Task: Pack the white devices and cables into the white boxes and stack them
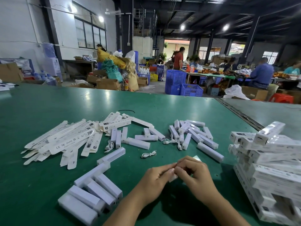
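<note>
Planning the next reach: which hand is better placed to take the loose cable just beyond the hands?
Probably the left hand: the cable lies straight beyond its fingers, while the right hand sits farther right. Both pinch a small white piece, so it must release first.

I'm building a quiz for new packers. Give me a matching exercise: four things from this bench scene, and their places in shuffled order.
1 flat unfolded boxes
2 stack of packed boxes
3 blue crates
4 small white item

A on the floor beyond the table
B spread on the table's left
C pinched between left hand and right hand
D on the table's right

Pairs: 1-B, 2-D, 3-A, 4-C
</note>
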### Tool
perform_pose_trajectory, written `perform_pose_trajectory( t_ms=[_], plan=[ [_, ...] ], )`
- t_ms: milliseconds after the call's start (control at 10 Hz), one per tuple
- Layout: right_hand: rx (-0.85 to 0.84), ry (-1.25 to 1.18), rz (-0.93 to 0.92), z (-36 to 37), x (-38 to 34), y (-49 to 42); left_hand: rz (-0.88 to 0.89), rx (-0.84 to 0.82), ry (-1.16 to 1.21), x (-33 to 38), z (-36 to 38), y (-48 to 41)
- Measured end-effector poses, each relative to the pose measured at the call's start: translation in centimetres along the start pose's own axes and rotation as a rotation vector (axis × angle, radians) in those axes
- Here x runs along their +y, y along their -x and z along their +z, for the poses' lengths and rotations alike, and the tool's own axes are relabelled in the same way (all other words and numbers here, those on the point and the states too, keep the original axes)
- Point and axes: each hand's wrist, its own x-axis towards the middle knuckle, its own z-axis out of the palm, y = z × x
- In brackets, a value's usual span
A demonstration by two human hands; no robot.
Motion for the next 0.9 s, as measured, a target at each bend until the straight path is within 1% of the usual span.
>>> perform_pose_trajectory(
  t_ms=[100,200,300,400,500,600,700,800,900],
  plan=[
    [0.004,0.082,-0.003,-0.2,0.3,0.0,0.008,-0.040,-0.235,0.1,0.2,0.2],
    [0.049,0.136,-0.009,-0.2,0.5,-0.1,0.023,-0.111,-0.343,-0.1,0.6,-0.1],
    [-0.059,0.199,-0.032,-0.7,0.0,-0.2,0.029,-0.101,-0.536,-0.1,1.4,-0.4],
    [-0.315,0.386,-0.024,-1.9,0.2,-0.5,-0.012,0.028,-0.345,-0.1,1.3,-0.5],
    [-0.412,0.537,-0.023,-2.5,1.0,-0.7,-0.025,0.116,-0.306,-0.5,0.8,-0.5],
    [-0.410,0.596,0.011,-2.1,1.6,-0.9,-0.019,0.166,-0.289,-0.9,1.0,-0.5],
    [-0.329,0.667,0.112,-2.2,2.4,-0.9,-0.050,0.264,-0.182,-1.2,1.0,-0.7],
    [-0.224,0.653,0.148,-2.1,2.4,-0.8,-0.073,0.332,-0.094,-1.5,0.7,-1.0],
    [0.028,0.267,0.095,-1.8,0.8,-1.1,-0.103,0.327,-0.034,-1.4,0.9,-1.1]
  ],
)
